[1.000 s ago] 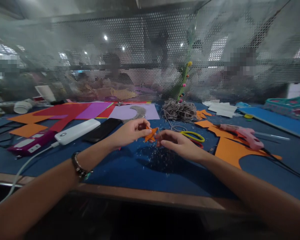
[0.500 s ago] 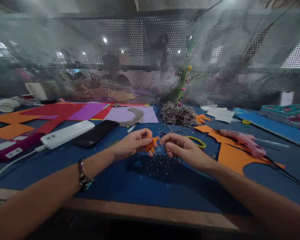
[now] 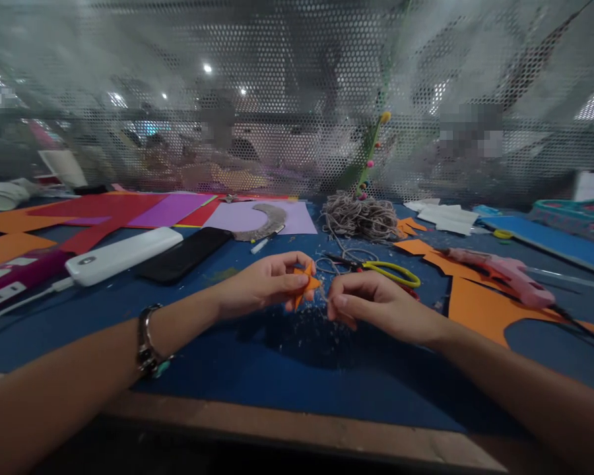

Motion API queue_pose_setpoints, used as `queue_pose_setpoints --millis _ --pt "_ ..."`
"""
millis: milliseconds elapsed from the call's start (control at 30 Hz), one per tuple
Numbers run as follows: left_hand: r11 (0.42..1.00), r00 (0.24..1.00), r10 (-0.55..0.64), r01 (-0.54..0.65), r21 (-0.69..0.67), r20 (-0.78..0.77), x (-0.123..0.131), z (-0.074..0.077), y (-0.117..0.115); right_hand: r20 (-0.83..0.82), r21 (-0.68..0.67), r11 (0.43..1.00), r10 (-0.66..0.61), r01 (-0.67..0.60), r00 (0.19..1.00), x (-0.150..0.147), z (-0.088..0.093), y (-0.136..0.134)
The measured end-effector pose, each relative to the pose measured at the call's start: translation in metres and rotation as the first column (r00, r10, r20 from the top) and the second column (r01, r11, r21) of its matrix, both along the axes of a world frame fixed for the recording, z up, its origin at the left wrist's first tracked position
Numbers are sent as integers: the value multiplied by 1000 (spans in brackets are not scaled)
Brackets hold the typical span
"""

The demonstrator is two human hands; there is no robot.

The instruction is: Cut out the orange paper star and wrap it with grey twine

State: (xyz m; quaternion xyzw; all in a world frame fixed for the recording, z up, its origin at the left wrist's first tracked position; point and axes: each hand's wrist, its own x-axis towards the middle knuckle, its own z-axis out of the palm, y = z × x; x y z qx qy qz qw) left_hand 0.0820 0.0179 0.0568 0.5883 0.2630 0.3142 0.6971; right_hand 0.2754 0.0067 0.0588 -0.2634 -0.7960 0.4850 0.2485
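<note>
Between the thumb and fingers of my left hand (image 3: pixel 272 282) is a small orange star (image 3: pixel 305 284), its points sticking out past the fingertips. Just to the right, my right hand (image 3: pixel 369 300) is closed in a pinch. A thin strand of grey yarn (image 3: pixel 323 287) shows between the star and those fingertips; the pinched end itself is hidden. Behind my right hand lie scissors with yellow handles (image 3: pixel 393 272), partly covered by it. A loose heap of grey yarn (image 3: pixel 359 216) sits farther back, with a strand looping forward from it.
Left: a white power bank (image 3: pixel 123 254) with cable, a black phone (image 3: pixel 185 256), a purple device (image 3: pixel 22 280) and coloured sheets (image 3: pixel 171 210). Behind: a grey crescent (image 3: pixel 264 223) on lilac paper. Right: a pink glue gun (image 3: pixel 509 277) on orange scraps (image 3: pixel 475 310). A perforated screen (image 3: pixel 287 99) stands behind.
My right hand has drawn slightly away from the star, widening the gap and showing more strand. More of the scissors shows. The whole view has shifted a little.
</note>
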Motion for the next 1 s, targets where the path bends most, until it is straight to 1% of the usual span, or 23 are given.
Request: queue_pose_setpoints --millis 100,267,400,567,800,900,1000 --pt "999 999 -24 25 28 -43 0 -1 -1 12 -19 1000 6 -5 1000 -1 -2 0" --pt "993 994 -51 60 103 -92 -1 -1 -2 21 -25 999 -19 20 1000 -2 1 -1" --pt "984 983 -62 90 157 -171 -1 0 -3 12 -42 999 -22 23 1000 -3 0 -2" --pt "983 966 -53 95 157 -253 0 4 -7 39 -23 999 -44 44 998 -5 0 -3" --pt "980 951 -30 88 178 -307 2 3 -7 140 75 994 -91 81 986 -6 0 -4" --pt "974 943 -39 109 196 -330 1 1 -6 225 167 981 -133 97 965 -6 0 -4" --pt "972 935 -38 117 205 -353 1 1 -6 276 283 952 -195 115 941 -6 0 -4"
